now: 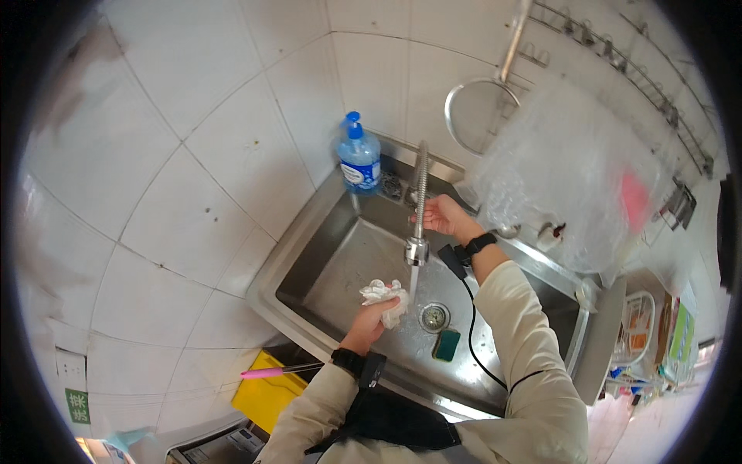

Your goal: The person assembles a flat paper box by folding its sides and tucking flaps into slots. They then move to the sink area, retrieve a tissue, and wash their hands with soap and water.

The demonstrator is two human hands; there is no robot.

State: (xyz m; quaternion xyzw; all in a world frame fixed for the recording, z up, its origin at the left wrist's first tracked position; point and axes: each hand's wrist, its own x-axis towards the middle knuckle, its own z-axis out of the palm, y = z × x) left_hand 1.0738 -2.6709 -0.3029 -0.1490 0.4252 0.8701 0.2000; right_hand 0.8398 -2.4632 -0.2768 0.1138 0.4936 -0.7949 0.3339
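My left hand (366, 326) is closed around a crumpled white cloth (383, 295), held over the sink (332, 267) beside the running water. Water (413, 284) falls in a thin stream from the flexible metal faucet (417, 249), just right of the cloth. Behind the spout, my right hand (444, 216) reaches to the faucet's base with fingers curled. The spout partly covers its fingertips, so what they grip cannot be made out. Below the stream are the round drain (433, 316) and a green sponge (445, 345) on the sink floor.
A blue pump bottle (360, 166) stands on the sink's back left corner. On the right wall hang a round strainer (481, 116) and clear plastic bags (564, 170). A yellow container (267, 387) and a pink-handled tool (267, 373) are at lower left. A black cable (474, 332) runs by my right arm.
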